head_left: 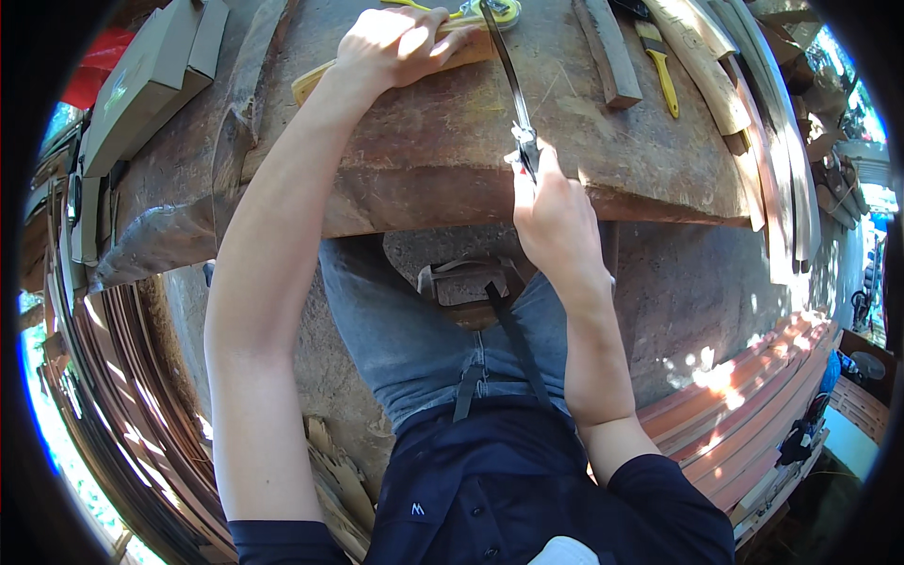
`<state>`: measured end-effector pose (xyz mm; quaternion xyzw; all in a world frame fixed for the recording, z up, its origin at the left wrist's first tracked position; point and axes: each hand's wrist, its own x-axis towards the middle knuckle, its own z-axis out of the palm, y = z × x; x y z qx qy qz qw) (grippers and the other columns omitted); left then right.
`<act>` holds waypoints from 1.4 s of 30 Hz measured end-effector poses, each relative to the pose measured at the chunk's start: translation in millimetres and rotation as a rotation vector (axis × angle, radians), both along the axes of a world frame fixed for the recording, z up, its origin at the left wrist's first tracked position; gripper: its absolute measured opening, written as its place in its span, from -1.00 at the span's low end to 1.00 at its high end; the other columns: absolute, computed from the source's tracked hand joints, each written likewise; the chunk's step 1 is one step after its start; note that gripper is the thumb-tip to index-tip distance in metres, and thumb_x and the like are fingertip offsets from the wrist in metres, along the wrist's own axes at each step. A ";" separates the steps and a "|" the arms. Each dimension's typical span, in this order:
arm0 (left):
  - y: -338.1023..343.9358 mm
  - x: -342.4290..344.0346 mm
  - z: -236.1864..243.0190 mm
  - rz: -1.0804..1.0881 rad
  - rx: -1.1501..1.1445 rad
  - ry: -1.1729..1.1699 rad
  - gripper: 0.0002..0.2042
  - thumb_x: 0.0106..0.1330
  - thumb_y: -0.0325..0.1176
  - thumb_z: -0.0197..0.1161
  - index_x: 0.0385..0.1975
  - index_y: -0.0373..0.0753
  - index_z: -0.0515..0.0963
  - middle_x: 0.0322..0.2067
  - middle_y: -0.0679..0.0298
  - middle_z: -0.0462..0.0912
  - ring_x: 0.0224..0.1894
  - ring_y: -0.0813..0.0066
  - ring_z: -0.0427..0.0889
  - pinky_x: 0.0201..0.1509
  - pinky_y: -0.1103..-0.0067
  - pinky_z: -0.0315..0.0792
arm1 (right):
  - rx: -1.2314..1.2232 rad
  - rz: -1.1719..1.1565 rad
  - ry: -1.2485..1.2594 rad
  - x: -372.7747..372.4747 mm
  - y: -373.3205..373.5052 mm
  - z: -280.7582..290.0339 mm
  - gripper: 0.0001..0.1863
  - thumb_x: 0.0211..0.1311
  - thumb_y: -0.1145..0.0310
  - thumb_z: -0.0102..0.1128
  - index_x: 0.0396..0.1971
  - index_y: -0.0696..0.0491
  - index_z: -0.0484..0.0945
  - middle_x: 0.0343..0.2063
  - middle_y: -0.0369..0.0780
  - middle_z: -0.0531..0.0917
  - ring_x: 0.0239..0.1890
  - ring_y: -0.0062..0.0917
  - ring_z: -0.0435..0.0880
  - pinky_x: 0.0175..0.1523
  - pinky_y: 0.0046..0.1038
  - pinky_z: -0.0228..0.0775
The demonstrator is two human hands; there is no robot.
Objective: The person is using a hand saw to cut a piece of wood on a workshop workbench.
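Note:
My left hand (395,47) is on a light wooden board (315,80) at the top of the bench (650,169), its fingers curled over the board and partly hiding it. My right hand (551,202) grips the handle of a saw (511,75), whose narrow dark blade runs away from me to the board's right end. A yellow tape measure (502,11) lies just beyond the board, partly behind the blade. Whether the blade touches the wood is hard to tell.
A short timber piece (607,56) and a yellow-handled brush (664,75) lie right of the saw. Long boards (782,141) line the right edge. Cardboard boxes (141,104) sit at the left. Timber stacks lie below left (132,395) and below right (725,405).

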<state>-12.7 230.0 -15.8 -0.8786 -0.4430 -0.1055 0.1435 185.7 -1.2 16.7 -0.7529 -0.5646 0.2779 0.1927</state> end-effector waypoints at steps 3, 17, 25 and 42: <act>4.3 -22.3 -1.6 -0.266 0.309 0.137 -0.57 0.56 0.09 0.15 0.20 -0.03 0.65 -0.01 0.16 0.81 -0.08 0.18 0.83 0.00 0.36 0.72 | -0.012 0.130 -0.068 -5.7 11.0 15.8 -0.66 0.55 0.27 0.06 0.06 0.25 0.46 -0.25 0.22 0.74 -0.16 0.20 0.75 -0.02 0.11 0.58; -11.2 2.4 7.5 -0.064 0.041 -0.132 -0.54 0.50 0.14 0.22 0.12 -0.09 0.66 -0.17 0.10 0.83 -0.13 0.05 0.82 -0.03 0.30 0.71 | 0.000 0.086 -0.079 13.7 -12.2 -1.5 -0.70 0.51 0.27 0.13 0.02 0.18 0.43 -0.36 0.19 0.74 -0.21 0.18 0.75 -0.06 0.13 0.58; -22.5 3.7 11.5 -0.077 0.117 -0.133 -0.38 0.51 0.29 0.07 0.09 -0.19 0.68 -0.31 0.05 0.83 -0.23 0.22 0.85 -0.14 0.38 0.70 | 0.137 0.167 -0.103 8.7 33.4 -0.1 -0.72 0.55 0.22 0.09 -0.10 0.19 0.46 -0.35 0.24 0.71 -0.19 0.22 0.74 -0.04 0.14 0.57; -24.0 6.7 12.0 -0.062 0.102 -0.178 -0.51 0.42 0.17 0.33 -0.07 -0.21 0.72 -0.37 0.08 0.81 -0.36 0.15 0.82 -0.25 0.36 0.70 | 0.207 0.201 -0.070 8.4 53.2 -12.6 -0.70 0.54 0.23 0.10 -0.04 0.19 0.43 -0.30 0.28 0.70 -0.18 0.24 0.73 -0.02 0.13 0.56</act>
